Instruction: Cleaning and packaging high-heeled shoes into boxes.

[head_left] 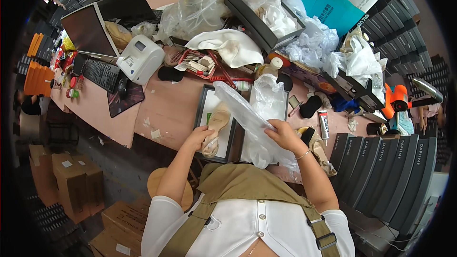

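A beige sandal [218, 123] is in my left hand [199, 138], whose fingers close on its side. It is over the left part of an open dark shoe box [202, 102] with a pale inside. My right hand [284, 136] pinches a translucent white plastic sheet [251, 124], which stretches up to the left close to the sandal and hangs down toward my apron. Crumpled white wrapping [267, 96] fills the box's right part behind the sheet. Beyond my right hand, another beige shoe [320, 150], partly hidden by my arm, lies near the table edge.
A label printer [140, 59], keyboard [101, 74] and monitor [89, 29] stand at left. A red basket [197, 64], bottle [271, 66] and boxes of crumpled wrapping [281, 21] crowd the back. Stacked dark shoe boxes [381, 176] stand at right, cartons [76, 181] lower left.
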`<action>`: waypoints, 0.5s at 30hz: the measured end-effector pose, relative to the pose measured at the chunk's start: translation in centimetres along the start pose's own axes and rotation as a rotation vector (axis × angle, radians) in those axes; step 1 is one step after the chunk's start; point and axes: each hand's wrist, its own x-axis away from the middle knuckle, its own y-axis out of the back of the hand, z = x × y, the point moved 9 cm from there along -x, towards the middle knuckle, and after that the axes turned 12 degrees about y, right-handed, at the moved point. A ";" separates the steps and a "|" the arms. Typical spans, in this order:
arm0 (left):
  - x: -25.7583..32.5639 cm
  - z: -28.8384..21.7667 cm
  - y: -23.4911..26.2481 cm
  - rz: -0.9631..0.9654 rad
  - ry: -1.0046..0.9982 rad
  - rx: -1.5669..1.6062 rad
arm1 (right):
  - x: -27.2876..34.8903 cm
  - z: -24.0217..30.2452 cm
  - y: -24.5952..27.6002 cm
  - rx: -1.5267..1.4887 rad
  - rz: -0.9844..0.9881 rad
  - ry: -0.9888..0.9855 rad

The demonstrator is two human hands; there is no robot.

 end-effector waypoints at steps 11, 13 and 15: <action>18.6 -1.3 -13.8 0.632 0.054 -0.082 | -1.8 7.2 -3.4 0.138 0.206 0.283; 18.6 -1.5 -16.3 0.659 0.121 0.075 | -0.5 7.9 -4.3 -0.083 0.217 0.255; 16.6 -0.7 -17.2 0.692 0.129 0.247 | 0.9 8.6 -4.5 -0.204 0.252 0.218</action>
